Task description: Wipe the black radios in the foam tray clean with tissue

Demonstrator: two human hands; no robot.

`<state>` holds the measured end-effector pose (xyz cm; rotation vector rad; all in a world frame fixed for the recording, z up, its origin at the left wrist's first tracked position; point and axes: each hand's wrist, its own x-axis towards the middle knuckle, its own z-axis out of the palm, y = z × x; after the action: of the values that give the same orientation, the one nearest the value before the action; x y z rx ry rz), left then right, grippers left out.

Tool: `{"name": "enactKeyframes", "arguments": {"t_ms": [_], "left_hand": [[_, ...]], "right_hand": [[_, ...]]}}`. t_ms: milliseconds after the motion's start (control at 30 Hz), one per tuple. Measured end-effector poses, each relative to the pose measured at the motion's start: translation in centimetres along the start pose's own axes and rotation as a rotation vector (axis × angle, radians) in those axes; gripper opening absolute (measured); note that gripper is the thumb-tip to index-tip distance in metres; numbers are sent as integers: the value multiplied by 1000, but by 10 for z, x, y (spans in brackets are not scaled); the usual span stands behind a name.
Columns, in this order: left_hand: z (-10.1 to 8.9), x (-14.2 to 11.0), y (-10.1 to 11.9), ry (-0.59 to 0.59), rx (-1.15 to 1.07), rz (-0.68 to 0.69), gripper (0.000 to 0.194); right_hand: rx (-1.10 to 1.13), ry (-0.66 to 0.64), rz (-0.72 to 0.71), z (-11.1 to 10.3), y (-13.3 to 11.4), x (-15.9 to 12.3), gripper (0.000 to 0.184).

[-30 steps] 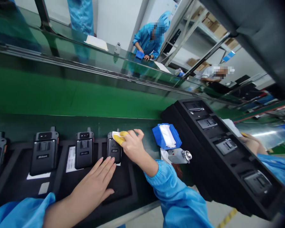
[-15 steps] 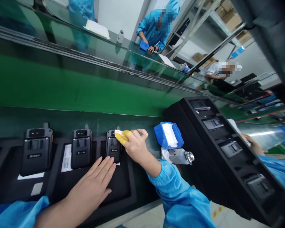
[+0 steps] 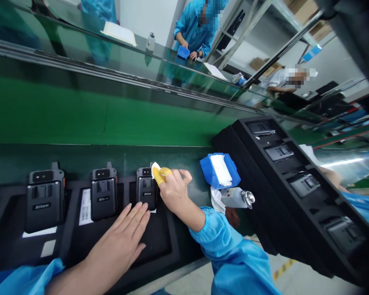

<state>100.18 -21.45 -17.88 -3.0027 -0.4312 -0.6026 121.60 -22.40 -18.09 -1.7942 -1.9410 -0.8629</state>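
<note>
My left hand [image 3: 124,237] lies flat with fingers stretched out, its fingertips on the lower end of the rightmost black handheld radio [image 3: 146,189]. Yellow finger cots cover the thumb and a finger of my right hand [image 3: 175,186], which pinches a small white wipe [image 3: 155,167] against that radio's upper right edge. Two more radios, a middle one [image 3: 103,192] and a larger-looking left one [image 3: 45,200], rest in the black foam tray [image 3: 172,241]. White labels show partly beneath them.
Right of my hand stand a blue box [image 3: 206,167] of white wipes [image 3: 220,170] and a metal-topped bottle [image 3: 235,198] on its side. A stack of black foam trays [image 3: 249,176] holds more devices. Co-workers [image 3: 197,30] sit beyond the green partition [image 3: 95,110].
My right hand has shifted the wipe slightly right, from the radio's top face to its upper right edge. My left hand stays in place; the camera view has tilted a little.
</note>
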Motion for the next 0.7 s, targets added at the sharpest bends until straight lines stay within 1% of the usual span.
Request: {"name": "enactKeyframes", "arguments": {"t_ms": [100, 200, 267, 367, 433, 600, 700], "left_hand": [[-1, 1, 0, 16, 8, 3, 42], [-2, 3, 1, 29, 27, 10, 42], [-2, 3, 1, 29, 35, 7, 42], [-1, 3, 1, 25, 43, 8, 42], [-1, 3, 2, 20, 42, 13, 42], [-3, 3, 2, 18, 40, 12, 42], [-2, 2, 2, 15, 27, 11, 43]], "right_hand": [[-43, 11, 34, -1, 6, -3, 23], [-39, 46, 56, -1, 7, 2, 21], [16, 67, -7, -1, 3, 7, 20], [92, 63, -130, 1, -1, 13, 18], [95, 64, -148, 2, 1, 13, 18], [20, 75, -77, 1, 19, 4, 24], [-4, 86, -19, -2, 21, 6, 23]]}}
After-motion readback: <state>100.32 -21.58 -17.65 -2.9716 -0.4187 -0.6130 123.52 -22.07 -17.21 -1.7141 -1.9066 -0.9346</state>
